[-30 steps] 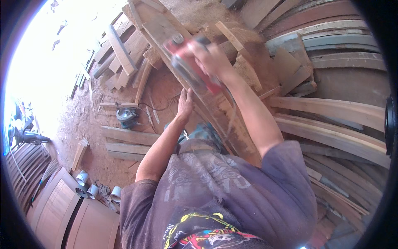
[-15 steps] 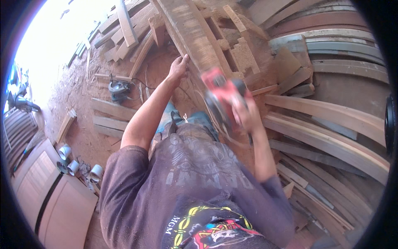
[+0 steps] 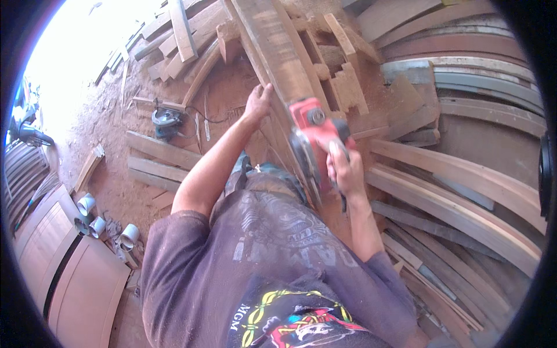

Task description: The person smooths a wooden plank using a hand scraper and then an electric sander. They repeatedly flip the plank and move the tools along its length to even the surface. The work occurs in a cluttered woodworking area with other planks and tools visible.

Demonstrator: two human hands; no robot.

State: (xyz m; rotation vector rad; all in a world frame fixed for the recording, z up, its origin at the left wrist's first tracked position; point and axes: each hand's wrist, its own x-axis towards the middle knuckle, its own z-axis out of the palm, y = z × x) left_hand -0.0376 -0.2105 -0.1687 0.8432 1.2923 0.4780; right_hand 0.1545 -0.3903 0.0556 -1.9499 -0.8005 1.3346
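Observation:
A long wooden board (image 3: 284, 55) runs from the top of the view toward my body, its upper face patchy with darker and lighter wood. My left hand (image 3: 259, 103) is closed on the board's left edge. Over the board's near end is a red power tool that looks like an electric hand planer (image 3: 316, 130), with a round front knob. My right hand (image 3: 346, 168) wraps round its rear handle. The tool's underside is hidden, so its contact with the wood cannot be made out.
Wooden blocks and a frame (image 3: 342, 81) lie beside the board. A circular saw (image 3: 167, 120) rests on the dusty floor at left, near loose planks (image 3: 159, 149). Stacked timber (image 3: 458, 168) fills the right side. Cups (image 3: 129, 235) and wooden panels (image 3: 87, 290) are at lower left.
The red planer has shifted slightly right and toward me with my right hand, and looks less smeared. My left hand has stayed on the board's edge. The whole view has tilted slightly.

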